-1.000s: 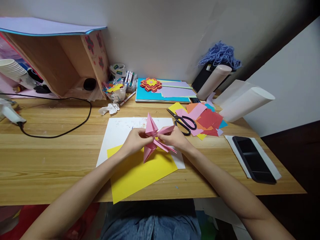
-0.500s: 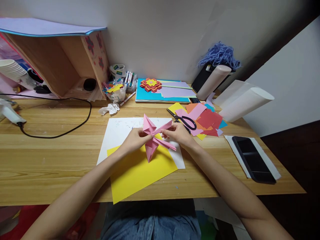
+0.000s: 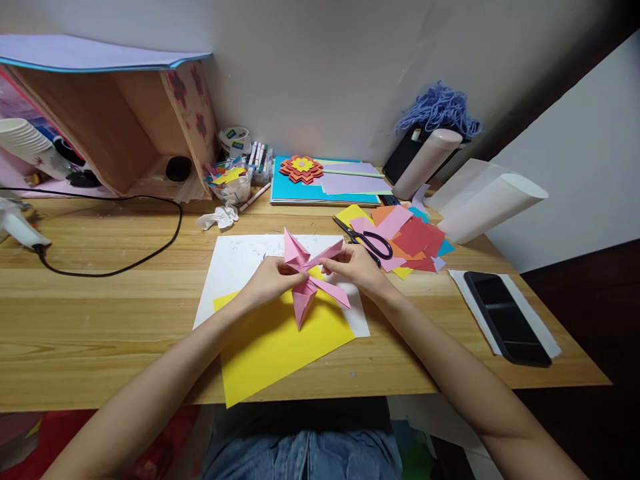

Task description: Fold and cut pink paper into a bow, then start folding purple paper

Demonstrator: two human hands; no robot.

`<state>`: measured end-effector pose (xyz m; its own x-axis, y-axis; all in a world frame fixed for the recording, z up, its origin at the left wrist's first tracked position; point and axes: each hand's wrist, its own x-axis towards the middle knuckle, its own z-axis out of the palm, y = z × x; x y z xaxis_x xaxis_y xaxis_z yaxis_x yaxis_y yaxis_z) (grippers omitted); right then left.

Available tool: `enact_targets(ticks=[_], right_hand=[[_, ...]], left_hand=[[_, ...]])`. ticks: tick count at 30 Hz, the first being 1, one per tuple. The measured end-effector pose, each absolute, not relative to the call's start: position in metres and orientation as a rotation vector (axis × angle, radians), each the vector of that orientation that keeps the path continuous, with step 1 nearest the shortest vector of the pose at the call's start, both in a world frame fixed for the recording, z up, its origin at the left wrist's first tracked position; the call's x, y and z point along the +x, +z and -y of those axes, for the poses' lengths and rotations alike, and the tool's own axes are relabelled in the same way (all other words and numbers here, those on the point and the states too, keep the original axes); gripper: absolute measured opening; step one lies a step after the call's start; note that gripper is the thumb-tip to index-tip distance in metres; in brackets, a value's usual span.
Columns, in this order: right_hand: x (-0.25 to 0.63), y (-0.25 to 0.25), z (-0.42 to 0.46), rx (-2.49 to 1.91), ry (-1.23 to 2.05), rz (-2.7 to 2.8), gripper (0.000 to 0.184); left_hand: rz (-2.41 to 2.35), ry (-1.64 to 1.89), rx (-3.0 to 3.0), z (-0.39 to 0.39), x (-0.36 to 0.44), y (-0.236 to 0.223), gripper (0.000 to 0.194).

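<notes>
A folded pink paper flower (image 3: pixel 304 303) with pointed petals is held between my hands, above the sheets on the table. My left hand (image 3: pixel 270 279) pinches it near the centre, thumb on top. With thumb and fingers, my right hand (image 3: pixel 353 263) grips the upper right petal. Beneath lie a yellow sheet (image 3: pixel 280 353) and, partly under it, a white sheet (image 3: pixel 230 267). Black-handled scissors (image 3: pixel 377 245) rest just beyond my right hand, on a pile of coloured paper scraps (image 3: pixel 417 240).
At the back stands a blue board (image 3: pixel 325 198) bearing a layered paper flower (image 3: pixel 301 170). Markers (image 3: pixel 259 157) and a tub of scraps (image 3: pixel 234 187) are beside a cardboard box (image 3: pixel 193 127). A phone (image 3: pixel 506 320) lies at right, paper rolls (image 3: pixel 493 207) behind it. A cable (image 3: pixel 125 272) curves at left.
The petals have spread slightly: the lower right petal has swung down and the lower left tip sits a little lower. Both hands keep their hold in nearly the same place.
</notes>
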<state>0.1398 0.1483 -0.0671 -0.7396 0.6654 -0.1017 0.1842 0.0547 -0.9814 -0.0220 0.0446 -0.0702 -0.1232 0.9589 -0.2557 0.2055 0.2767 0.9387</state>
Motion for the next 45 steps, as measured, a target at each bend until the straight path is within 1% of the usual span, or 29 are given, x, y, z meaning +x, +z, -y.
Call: enact_targets(ticks=[5, 9, 12, 18, 28, 32, 38, 41, 43, 45], right_hand=[[0.139, -0.071, -0.148, -0.864, 1.757, 1.960, 0.024], [0.139, -0.075, -0.147, -0.837, 1.902, 2.000, 0.026], [0.138, -0.075, -0.144, -0.817, 1.944, 2.063, 0.022], [0.138, -0.072, -0.142, -0.842, 1.921, 2.086, 0.016], [0.147, -0.067, -0.157, -0.738, 2.020, 2.165, 0.024], [0.148, -0.061, -0.157, -0.755, 1.976, 2.176, 0.022], [0.141, -0.065, -0.145, -0.716, 1.941, 2.084, 0.027], [0.138, -0.068, -0.143, -0.702, 1.919, 2.096, 0.026], [0.141, -0.067, -0.149, -0.749, 1.812, 2.163, 0.024], [0.149, -0.066, -0.162, -0.892, 1.547, 2.267, 0.021]], left_hand=[[-1.525, 1.022, 1.124, -0.044, -0.023, -0.072, 0.025], [-1.529, 1.058, 1.129, -0.045, -0.022, -0.071, 0.027], [-1.518, 1.077, 1.127, -0.044, -0.021, -0.070, 0.027], [-1.488, 1.073, 1.109, -0.045, -0.021, -0.071, 0.026], [-1.652, 1.041, 1.067, -0.048, -0.024, -0.070, 0.025], [-1.729, 1.031, 1.068, -0.050, -0.030, -0.070, 0.026], [-1.585, 0.963, 1.054, -0.049, -0.034, -0.071, 0.030], [-1.565, 0.929, 1.089, -0.048, -0.035, -0.071, 0.029], [-1.585, 0.961, 1.090, -0.048, -0.035, -0.070, 0.027], [-1.604, 1.014, 1.049, -0.048, -0.037, -0.068, 0.026]])
